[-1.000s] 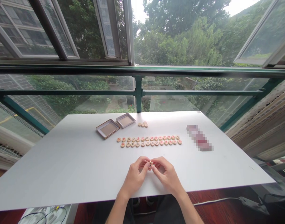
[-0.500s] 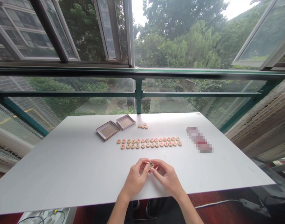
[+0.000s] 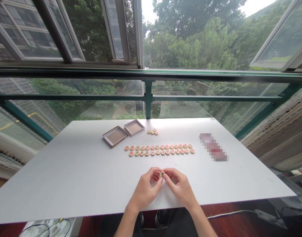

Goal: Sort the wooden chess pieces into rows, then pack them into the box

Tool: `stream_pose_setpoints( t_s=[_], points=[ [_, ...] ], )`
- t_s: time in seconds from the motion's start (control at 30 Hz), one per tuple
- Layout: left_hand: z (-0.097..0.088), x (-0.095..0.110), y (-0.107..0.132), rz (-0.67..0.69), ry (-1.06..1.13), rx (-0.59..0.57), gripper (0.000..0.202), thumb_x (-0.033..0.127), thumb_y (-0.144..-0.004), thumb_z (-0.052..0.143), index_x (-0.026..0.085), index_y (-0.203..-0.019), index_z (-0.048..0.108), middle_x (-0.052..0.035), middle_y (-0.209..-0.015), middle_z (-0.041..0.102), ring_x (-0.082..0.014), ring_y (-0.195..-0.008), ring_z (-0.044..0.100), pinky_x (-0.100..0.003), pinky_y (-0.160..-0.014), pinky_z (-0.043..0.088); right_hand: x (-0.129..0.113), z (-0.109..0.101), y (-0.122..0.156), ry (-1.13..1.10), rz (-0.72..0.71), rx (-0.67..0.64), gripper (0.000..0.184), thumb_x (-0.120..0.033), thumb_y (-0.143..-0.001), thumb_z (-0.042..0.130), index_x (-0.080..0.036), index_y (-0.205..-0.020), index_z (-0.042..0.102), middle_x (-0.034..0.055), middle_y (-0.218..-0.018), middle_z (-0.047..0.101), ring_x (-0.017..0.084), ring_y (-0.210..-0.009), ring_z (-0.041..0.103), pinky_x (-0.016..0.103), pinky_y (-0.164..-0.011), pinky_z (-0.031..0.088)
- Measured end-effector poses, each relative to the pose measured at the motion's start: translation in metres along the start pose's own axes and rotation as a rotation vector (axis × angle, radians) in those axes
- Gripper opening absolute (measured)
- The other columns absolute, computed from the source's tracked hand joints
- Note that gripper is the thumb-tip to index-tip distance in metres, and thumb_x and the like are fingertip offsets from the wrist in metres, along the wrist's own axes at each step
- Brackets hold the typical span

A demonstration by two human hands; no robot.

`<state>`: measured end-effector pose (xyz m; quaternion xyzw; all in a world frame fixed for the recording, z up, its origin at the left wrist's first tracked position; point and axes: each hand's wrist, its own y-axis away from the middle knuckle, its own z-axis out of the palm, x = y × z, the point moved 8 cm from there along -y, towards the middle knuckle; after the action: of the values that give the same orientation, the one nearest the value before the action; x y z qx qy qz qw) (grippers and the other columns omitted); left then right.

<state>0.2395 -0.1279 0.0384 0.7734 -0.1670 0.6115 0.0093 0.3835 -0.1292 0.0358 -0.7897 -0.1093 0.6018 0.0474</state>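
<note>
Both my hands meet over the near middle of the white table (image 3: 67, 177). My left hand (image 3: 146, 190) and my right hand (image 3: 180, 188) pinch one round wooden chess piece (image 3: 162, 174) between their fingertips, its dark-marked face turned up toward me. Beyond them, two rows of several like pieces (image 3: 160, 149) with red and dark characters lie across the table. A small cluster of plain-faced pieces (image 3: 153, 132) lies further back.
An open cardboard box tray (image 3: 115, 136) and its second half (image 3: 134, 127) lie at the back left of the rows. A blurred reddish flat object (image 3: 213, 146) lies to the right. A green railing (image 3: 148, 98) and open windows stand behind the table.
The piece between my fingertips has been turned from edge-on so its marked face shows. My hands stay in nearly the same place.
</note>
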Motion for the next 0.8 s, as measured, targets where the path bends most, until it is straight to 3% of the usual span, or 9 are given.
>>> stream_pose_setpoints(
  t_s=[0.2,0.8],
  points=[
    [0.0015,0.0025,0.0008,-0.007,-0.047,-0.027,0.021,0.032,-0.092,0.060,0.023,-0.111,0.063,-0.0030,-0.097,0.073,-0.0175,-0.085,0.069,-0.030,-0.082,0.056,0.0036,-0.0005,-0.0001,-0.010,0.025,0.007,0.023,-0.042,-0.093,0.063,-0.021,-0.099,0.071,0.0054,-0.091,0.075,0.022,-0.084,0.071,0.033,-0.079,0.058],
    [0.0020,0.0044,0.0015,-0.031,-0.013,-0.030,0.024,0.036,-0.093,0.059,0.024,-0.113,0.062,-0.0032,-0.096,0.074,-0.0189,-0.086,0.070,-0.031,-0.083,0.056,0.0025,-0.0011,-0.0003,0.013,0.000,0.012,0.023,-0.042,-0.095,0.059,-0.021,-0.099,0.068,0.0056,-0.093,0.074,0.022,-0.086,0.070,0.032,-0.081,0.057]
  ],
)
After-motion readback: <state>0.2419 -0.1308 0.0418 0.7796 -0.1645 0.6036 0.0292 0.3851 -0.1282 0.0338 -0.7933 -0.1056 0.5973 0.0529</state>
